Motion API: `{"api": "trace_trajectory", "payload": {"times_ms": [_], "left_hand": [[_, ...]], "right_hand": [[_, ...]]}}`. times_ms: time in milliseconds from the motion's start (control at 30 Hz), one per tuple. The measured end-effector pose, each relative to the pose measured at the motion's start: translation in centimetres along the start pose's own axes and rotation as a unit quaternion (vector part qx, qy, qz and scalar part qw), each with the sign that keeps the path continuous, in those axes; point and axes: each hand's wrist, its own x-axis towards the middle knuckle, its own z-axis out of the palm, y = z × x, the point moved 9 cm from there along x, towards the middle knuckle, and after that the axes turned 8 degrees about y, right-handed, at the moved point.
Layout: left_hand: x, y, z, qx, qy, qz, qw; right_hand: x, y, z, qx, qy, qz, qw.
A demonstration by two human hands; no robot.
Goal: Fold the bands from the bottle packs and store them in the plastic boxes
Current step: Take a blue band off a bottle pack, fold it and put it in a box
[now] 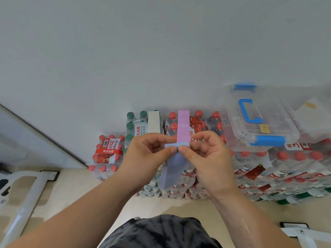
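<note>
I pinch a blue band (172, 165) with both hands in front of the stacked bottle packs. My left hand (145, 158) and my right hand (207, 158) hold its rolled top end between thumbs and fingers, and the rest hangs down. A pink band (183, 126) marked 10 LB lies on a red-capped pack (197, 122) just behind my hands. A white band (154, 124) lies on the green-capped pack (136, 126). A clear plastic box (258, 120) with blue handle and latches sits shut on the packs at the right.
A second clear box (311, 119) stands at the far right. A low red-capped pack (107, 154) sits on the floor at the left. White metal frames (26, 199) lie on the floor left and lower right. The wall rises behind the packs.
</note>
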Motion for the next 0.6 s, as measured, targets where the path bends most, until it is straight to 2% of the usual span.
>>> {"api": "trace_trajectory", "payload": {"times_ms": [167,600], "left_hand": [[-0.1,0.1,0.3,0.006,-0.001,0.005,1.000],[-0.2,1.3,0.5,-0.003,-0.001,0.025,1.000]], "right_hand": [[-0.6,-0.4,-0.6,0.004,0.068,-0.025,0.997],[-0.4,-0.9,-0.3,0.009,0.069,-0.024,0.997]]}}
